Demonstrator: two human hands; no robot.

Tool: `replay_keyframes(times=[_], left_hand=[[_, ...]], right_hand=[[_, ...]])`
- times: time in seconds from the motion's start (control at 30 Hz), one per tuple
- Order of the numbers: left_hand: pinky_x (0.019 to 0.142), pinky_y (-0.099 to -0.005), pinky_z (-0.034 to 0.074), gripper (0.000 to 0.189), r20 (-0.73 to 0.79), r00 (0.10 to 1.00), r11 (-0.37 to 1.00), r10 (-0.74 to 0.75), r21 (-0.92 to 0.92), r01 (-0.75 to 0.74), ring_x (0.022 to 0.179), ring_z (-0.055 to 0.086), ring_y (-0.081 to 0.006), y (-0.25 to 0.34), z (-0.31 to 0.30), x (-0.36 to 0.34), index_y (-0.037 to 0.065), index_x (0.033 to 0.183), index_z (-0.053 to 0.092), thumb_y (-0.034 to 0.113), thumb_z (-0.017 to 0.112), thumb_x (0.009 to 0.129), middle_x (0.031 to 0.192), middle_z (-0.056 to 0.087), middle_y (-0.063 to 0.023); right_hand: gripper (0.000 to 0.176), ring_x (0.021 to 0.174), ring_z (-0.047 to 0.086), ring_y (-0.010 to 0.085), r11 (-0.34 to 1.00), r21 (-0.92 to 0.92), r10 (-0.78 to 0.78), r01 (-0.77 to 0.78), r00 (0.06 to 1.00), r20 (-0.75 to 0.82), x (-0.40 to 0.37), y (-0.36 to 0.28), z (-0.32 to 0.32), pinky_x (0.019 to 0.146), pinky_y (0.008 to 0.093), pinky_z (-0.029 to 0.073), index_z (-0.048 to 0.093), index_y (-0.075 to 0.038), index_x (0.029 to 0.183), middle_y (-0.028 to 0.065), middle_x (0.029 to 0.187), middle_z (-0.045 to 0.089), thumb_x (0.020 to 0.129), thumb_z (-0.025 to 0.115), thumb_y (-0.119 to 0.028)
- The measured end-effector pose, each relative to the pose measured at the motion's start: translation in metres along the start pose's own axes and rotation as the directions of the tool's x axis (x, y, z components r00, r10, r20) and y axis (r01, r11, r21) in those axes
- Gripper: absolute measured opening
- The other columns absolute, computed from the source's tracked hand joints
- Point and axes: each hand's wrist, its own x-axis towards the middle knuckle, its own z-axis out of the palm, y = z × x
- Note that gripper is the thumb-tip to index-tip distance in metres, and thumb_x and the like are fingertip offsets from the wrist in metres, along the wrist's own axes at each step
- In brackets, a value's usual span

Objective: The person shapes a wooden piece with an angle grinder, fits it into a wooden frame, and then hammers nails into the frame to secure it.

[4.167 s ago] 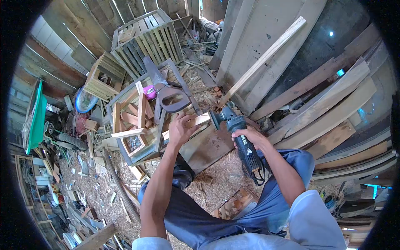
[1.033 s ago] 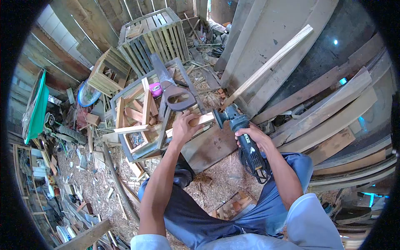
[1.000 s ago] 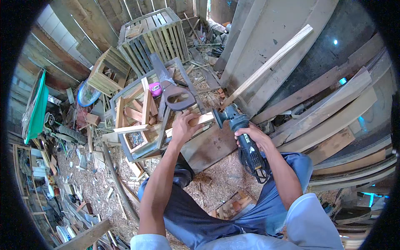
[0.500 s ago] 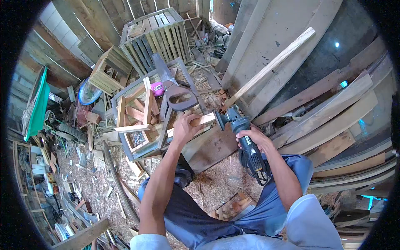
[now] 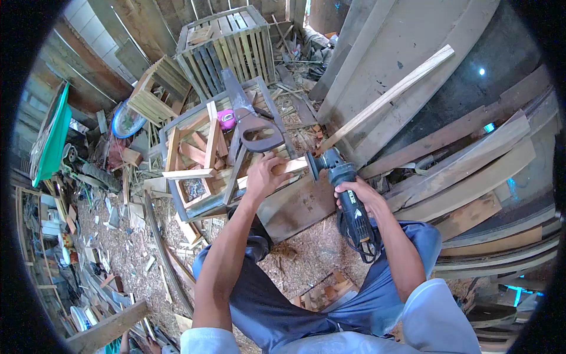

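Note:
My left hand [image 5: 263,178] is closed around a short wooden piece [image 5: 297,166], whose end sticks out to the right of my fingers. Wrapped round the body of a black angle grinder [image 5: 354,213] is my right hand [image 5: 362,197]. The grinder's disc [image 5: 312,166] stands right at the free end of the wood. Just beyond my left hand, a handsaw [image 5: 260,134] lies across the low frame-like bench [image 5: 171,125]. A pink tape measure [image 5: 226,119] sits beside the saw.
Several wood strips and a small box of nails [image 5: 194,189] lie on the bench. Slatted crates [image 5: 227,50] stand behind it. A long wooden strip [image 5: 389,94] leans at the right, near stacked boards [image 5: 471,171]. Shavings [image 5: 306,259] cover the floor.
The view has shifted slightly, so the bench and saw appear a little further right and higher. Both hands keep their holds, and the grinder disc stays at the wood's end.

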Motion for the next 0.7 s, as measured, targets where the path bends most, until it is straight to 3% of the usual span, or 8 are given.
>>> replay_keyframes(times=[0.1,0.2,0.4,0.7], left_hand=[[0.085,-0.0426,0.049,0.043,-0.065,0.997,0.998,0.038,0.046,-0.035,0.095,0.058,-0.0316,-0.011,0.010,0.000,0.010,0.102,0.073,0.034,0.083,0.068,0.097,0.064,-0.0061],[0.089,-0.0406,0.048,0.047,0.080,0.995,0.998,-0.064,0.020,0.063,0.099,0.060,-0.0326,-0.005,0.003,0.002,0.012,0.104,0.073,0.040,0.083,0.068,0.104,0.067,-0.0104],[0.086,-0.0412,0.048,0.046,0.019,1.000,1.000,0.001,0.026,-0.002,0.095,0.059,-0.0319,-0.005,0.002,0.001,0.011,0.103,0.073,0.039,0.082,0.068,0.099,0.066,-0.0096],[0.084,-0.0415,0.048,0.044,0.057,0.998,0.999,-0.001,0.037,-0.001,0.094,0.057,-0.0314,-0.007,0.001,0.001,0.009,0.102,0.072,0.039,0.081,0.070,0.096,0.063,-0.0082]], right_hand=[[0.027,0.062,0.067,0.0204,1.000,-0.022,-0.001,0.001,1.000,-0.007,0.005,0.002,-0.003,0.059,0.0339,0.058,0.061,-0.002,0.092,0.0090,0.078,0.066,0.074,0.075,-0.018],[0.029,0.063,0.067,0.0203,0.999,-0.050,-0.008,0.009,1.000,0.013,0.003,0.004,-0.004,0.059,0.0340,0.058,0.060,-0.003,0.094,0.0092,0.077,0.065,0.074,0.074,-0.018],[0.030,0.063,0.067,0.0204,0.999,-0.039,-0.009,0.008,1.000,-0.013,0.001,-0.001,0.002,0.059,0.0341,0.057,0.060,-0.002,0.095,0.0090,0.078,0.065,0.075,0.075,-0.019],[0.032,0.061,0.066,0.0204,1.000,-0.009,0.021,-0.021,1.000,0.002,0.001,-0.005,0.003,0.059,0.0346,0.057,0.058,-0.003,0.098,0.0097,0.078,0.066,0.074,0.075,-0.017]])
